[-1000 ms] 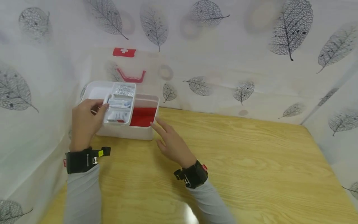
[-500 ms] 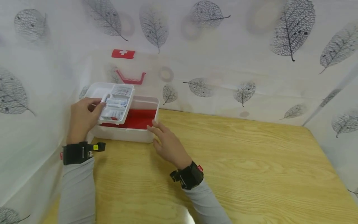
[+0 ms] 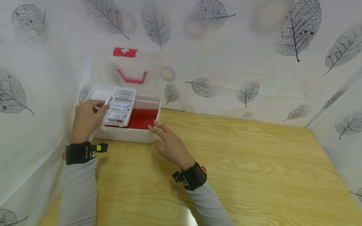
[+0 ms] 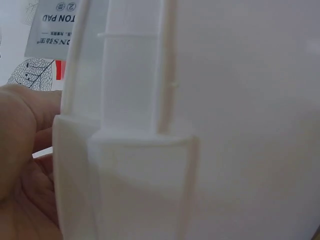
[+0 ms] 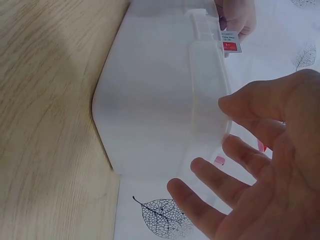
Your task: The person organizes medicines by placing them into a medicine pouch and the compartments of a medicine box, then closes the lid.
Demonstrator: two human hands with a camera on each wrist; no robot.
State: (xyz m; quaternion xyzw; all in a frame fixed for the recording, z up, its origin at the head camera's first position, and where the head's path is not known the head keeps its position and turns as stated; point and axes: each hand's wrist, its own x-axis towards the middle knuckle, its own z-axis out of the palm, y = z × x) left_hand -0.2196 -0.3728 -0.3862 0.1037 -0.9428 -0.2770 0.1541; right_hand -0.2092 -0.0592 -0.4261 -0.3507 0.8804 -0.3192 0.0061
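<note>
My left hand (image 3: 87, 121) pinches the small central handle of a white divided tray (image 3: 99, 94). In the tray's compartments lie a blister pack (image 3: 124, 93), a clear-wrapped packet (image 3: 120, 105) and a small white-and-red box (image 3: 116, 118). The tray sits over the left part of a white first-aid box (image 3: 124, 135), overlapping its opening. Something flat and red (image 3: 144, 118) shows inside the box on the right. My right hand (image 3: 173, 144) rests its fingertips at the box's right front corner, fingers spread and relaxed; in the right wrist view the thumb (image 5: 240, 106) meets the rim.
The box stands on a wood-grain table (image 3: 240, 163) against a leaf-print curtain (image 3: 220, 56). Behind it rises a clear raised lid with a red handle (image 3: 133, 78) and a red white-cross label (image 3: 125, 52). Another curtain side hangs close to my left arm.
The tray has dipped toward me and shifted a little, baring more of the red thing along the box's front. My right fingers have slid slightly left along the rim.
</note>
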